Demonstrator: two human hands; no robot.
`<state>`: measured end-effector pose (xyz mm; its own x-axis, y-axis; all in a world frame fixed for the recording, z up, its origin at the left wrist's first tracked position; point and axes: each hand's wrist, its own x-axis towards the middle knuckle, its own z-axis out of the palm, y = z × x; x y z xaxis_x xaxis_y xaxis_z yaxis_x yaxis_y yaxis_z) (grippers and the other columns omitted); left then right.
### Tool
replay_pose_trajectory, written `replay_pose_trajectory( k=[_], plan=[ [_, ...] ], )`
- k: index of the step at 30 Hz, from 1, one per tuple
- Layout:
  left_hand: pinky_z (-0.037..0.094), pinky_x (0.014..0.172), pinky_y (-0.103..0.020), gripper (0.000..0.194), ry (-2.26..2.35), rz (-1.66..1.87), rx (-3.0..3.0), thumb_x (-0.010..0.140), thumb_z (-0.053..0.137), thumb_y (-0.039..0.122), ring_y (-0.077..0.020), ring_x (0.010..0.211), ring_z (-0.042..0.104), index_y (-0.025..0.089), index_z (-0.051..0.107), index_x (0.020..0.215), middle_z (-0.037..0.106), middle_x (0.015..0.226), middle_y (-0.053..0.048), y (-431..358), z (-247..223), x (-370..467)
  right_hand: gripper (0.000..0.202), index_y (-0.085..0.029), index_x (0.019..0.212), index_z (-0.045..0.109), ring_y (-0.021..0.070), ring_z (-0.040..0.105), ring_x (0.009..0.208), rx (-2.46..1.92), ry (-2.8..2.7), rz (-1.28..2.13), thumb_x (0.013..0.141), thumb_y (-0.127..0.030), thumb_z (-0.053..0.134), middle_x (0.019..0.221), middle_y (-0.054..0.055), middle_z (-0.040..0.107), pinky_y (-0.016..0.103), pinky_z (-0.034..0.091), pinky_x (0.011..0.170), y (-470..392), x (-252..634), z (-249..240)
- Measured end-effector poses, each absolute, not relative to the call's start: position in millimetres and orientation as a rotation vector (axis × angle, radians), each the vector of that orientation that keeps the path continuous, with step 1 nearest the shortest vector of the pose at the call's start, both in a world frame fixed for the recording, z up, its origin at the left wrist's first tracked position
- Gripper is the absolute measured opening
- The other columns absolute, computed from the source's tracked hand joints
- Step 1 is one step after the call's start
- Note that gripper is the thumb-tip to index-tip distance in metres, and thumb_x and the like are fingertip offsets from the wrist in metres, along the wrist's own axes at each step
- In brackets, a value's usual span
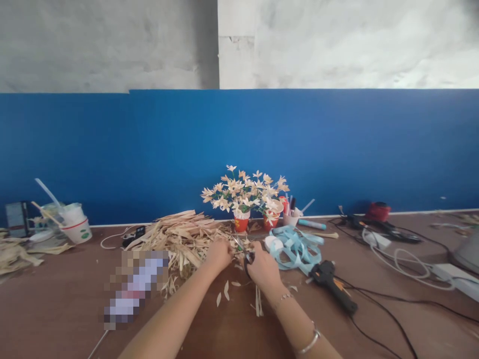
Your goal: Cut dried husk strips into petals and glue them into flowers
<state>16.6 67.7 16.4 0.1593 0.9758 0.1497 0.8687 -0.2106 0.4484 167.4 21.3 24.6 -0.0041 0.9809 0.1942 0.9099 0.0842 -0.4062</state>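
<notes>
My right hand [264, 265] is closed round the dark handles of a pair of scissors [247, 258], whose blades point up and left toward my other hand. Just left of the blades, my left hand [219, 253] has its fingers pinched together; what they hold is too small to make out. Beside and behind it spreads a heap of dried pale husk strips [183, 237]. Several cut petal-shaped pieces [226, 290] lie on the brown table [209, 324] below my hands. Behind them, pale husk flowers [234, 188] stand in a red cup [241, 222] and a second red cup [271, 219].
Right of my hands lie a tangle of light blue ribbon [295, 249] and a black glue gun [334, 286] with its cord. White cables [404, 269] and a power strip [458, 280] are farther right. A blurred-out object [136, 289] lies left; a white cup [77, 230] stands far left.
</notes>
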Motion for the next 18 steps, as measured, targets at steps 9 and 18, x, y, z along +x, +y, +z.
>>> replay_pose_trajectory(
  k=[9,18],
  plan=[
    [0.041,0.077,-0.029,0.013,1.791,0.832,2.105,0.069,0.055,0.012,-0.0190,0.082,0.059,0.019,0.066,0.067,0.068,0.075,-0.004,61,16,-8,0.044,-0.016,0.095,0.052,0.0262,0.063,0.083,-1.959,-2.042,0.304,0.063,-0.042,0.069,0.086,0.011,0.067,0.028,0.039,0.063,25,171,13],
    [0.045,0.061,-0.022,0.006,1.215,1.206,1.496,0.069,0.061,0.022,-0.0133,0.061,0.059,0.017,0.063,0.069,0.063,0.065,-0.001,17,7,18,0.037,-0.015,0.106,0.047,0.0230,0.062,0.083,-1.863,-2.121,0.216,0.071,-0.022,0.058,0.087,0.011,0.066,0.026,0.037,0.064,17,160,17]
  ],
)
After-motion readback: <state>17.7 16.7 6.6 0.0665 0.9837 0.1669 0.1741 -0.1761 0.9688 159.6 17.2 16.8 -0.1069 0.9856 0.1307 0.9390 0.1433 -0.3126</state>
